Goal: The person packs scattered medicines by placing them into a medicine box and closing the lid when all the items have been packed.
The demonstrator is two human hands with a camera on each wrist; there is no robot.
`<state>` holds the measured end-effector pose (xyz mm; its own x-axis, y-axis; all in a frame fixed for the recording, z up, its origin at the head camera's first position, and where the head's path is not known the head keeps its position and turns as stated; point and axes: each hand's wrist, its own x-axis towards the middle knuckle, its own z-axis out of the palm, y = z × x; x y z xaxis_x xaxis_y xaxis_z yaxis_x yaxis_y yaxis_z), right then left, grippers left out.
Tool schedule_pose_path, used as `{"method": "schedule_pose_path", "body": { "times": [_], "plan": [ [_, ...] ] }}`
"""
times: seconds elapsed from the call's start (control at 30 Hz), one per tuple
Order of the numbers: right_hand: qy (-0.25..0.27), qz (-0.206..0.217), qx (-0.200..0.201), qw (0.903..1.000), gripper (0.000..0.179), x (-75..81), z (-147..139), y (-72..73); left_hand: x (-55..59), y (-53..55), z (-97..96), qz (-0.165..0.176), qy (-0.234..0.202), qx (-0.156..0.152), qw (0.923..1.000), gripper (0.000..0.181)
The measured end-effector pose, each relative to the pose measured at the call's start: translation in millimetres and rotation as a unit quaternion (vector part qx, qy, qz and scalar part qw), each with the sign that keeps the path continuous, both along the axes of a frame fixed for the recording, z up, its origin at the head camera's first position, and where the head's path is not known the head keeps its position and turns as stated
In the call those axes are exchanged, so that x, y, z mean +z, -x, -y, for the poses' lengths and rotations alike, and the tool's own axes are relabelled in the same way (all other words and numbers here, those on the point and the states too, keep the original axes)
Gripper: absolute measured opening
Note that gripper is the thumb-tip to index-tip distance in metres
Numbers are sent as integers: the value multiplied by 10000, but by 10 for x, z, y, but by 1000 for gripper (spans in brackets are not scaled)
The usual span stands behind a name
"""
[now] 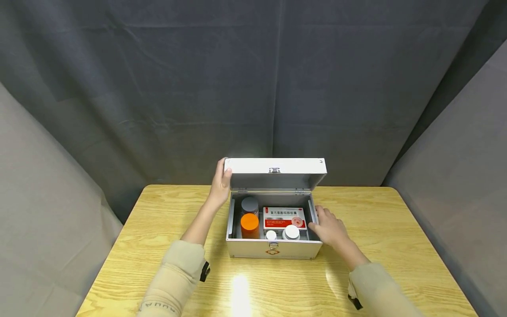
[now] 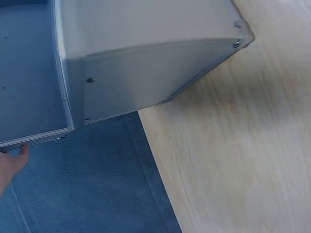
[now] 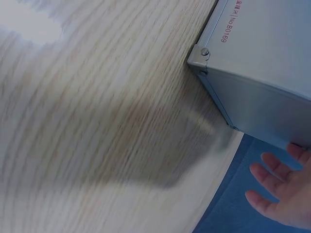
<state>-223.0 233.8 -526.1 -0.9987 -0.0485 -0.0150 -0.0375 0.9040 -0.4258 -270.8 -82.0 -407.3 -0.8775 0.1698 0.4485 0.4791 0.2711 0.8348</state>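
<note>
A silver medicine box (image 1: 251, 249) sits on the table with its lid (image 1: 253, 166) raised. My left hand (image 1: 220, 187) grips the lid's left side, thumb on the near face; the left wrist view catches only part of that hand (image 2: 8, 167) at the lid's edge. Beside the right wall is my right hand (image 1: 332, 229), its thumb at the rim. In the right wrist view its fingers (image 3: 267, 177) are spread, one touching the box's side. Inside stand an orange bottle (image 1: 250, 226), a grey-capped bottle (image 1: 250, 205), a red-and-white medicine carton (image 1: 279, 215) and two white-capped bottles (image 1: 291, 232).
The wood-grain table (image 1: 150, 246) extends to both sides and in front of the box. A dark grey curtain (image 1: 190, 101) hangs behind its far edge, and lighter grey cloth (image 1: 455, 176) flanks it on both sides.
</note>
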Motion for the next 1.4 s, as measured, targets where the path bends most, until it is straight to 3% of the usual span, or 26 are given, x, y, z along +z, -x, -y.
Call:
{"method": "schedule_pose_path", "body": {
  "times": [0.2,0.33,0.43,0.63,0.77,0.83,0.93,0.97,1.03,1.07,1.1,1.17,1.2,1.23,1.27,1.3,1.4],
  "plan": [
    [575,304,-87,9978,61,-25,4,-11,-139,-48,14,-590,-345,-204,9975,46],
    [1070,376,-134,9935,59,-57,1,-8,-229,-84,23,-927,-509,-295,9940,72],
    [1801,527,-259,9819,56,-84,-3,-10,-290,-120,19,-1126,-493,-252,9921,85],
    [3219,856,-458,9418,55,-109,-17,-35,-391,-179,12,-1579,-263,-207,9869,84],
    [3806,1045,-259,9184,62,-142,-60,-36,-450,-207,24,-1886,-170,-84,9819,85],
    [4050,1053,-84,9082,67,-262,-150,10,-481,-222,35,-1981,-144,-59,9801,85],
    [4750,823,-12,8761,65,-521,-358,141,-527,-243,59,-2134,-59,-53,9769,81],
    [5121,589,104,8569,62,-598,-428,181,-541,-250,69,-2194,-2,-44,9756,80],
    [5543,194,143,8320,62,-510,-446,159,-573,-264,93,-2307,129,-5,9730,77],
    [5755,37,190,8176,64,-389,-411,112,-585,-272,105,-2355,183,8,9717,76],
    [5828,-147,303,8119,67,-246,-359,52,-601,-276,114,-2407,227,23,9703,76],
    [5781,-367,371,8143,71,99,-205,-114,-647,-271,132,-2487,275,64,9682,76],
    [5550,-397,265,8305,73,286,-110,-205,-686,-255,141,-2530,303,100,9669,76],
    [5367,-480,212,8421,71,389,-48,-263,-730,-231,149,-2588,318,136,9653,76],
    [5069,-588,121,8599,68,472,3,-320,-780,-203,157,-2658,325,159,9633,76],
    [4799,-685,19,8746,63,535,44,-367,-831,-177,163,-2687,353,186,9624,76],
    [4080,-1033,-327,9065,51,585,100,-454,-969,-134,176,-2633,388,160,9638,73]
  ]
}}
